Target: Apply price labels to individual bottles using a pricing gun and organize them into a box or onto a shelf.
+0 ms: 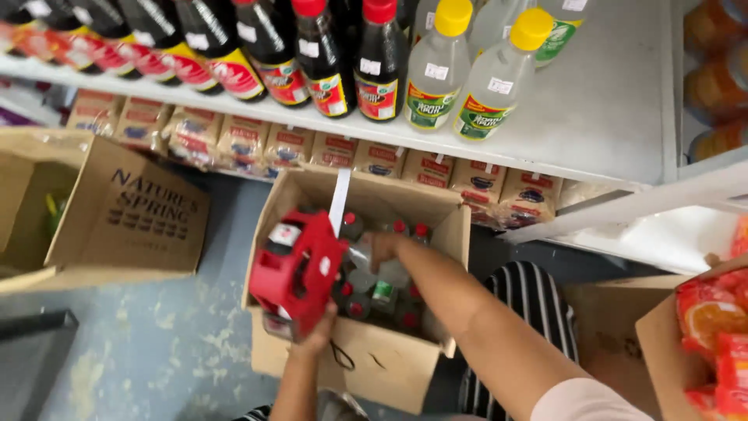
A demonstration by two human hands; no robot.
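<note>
Bottles [372, 282] with red caps stand packed in an open cardboard box [389, 366] on the floor, directly under the right hand [382, 245]; that hand reaches down among them, fingers curled over a clear bottle's shoulder, though whether it has closed its grip I cannot tell. Just left of it the left hand [318, 337] is wrapped firmly around a red plastic price gun [296, 269], blocky and glossy, held over the box's near-left corner. Above both hands the metal shelf [608, 117] carries a row of dark sauce bottles [323, 58] and clear yellow-capped bottles [436, 70], with bare space to their right; judging by that gap and the many bottles in the box, the stocking looks partly done; much remains. Matte corrugated flaps contrast with the smooth bottles.
</note>
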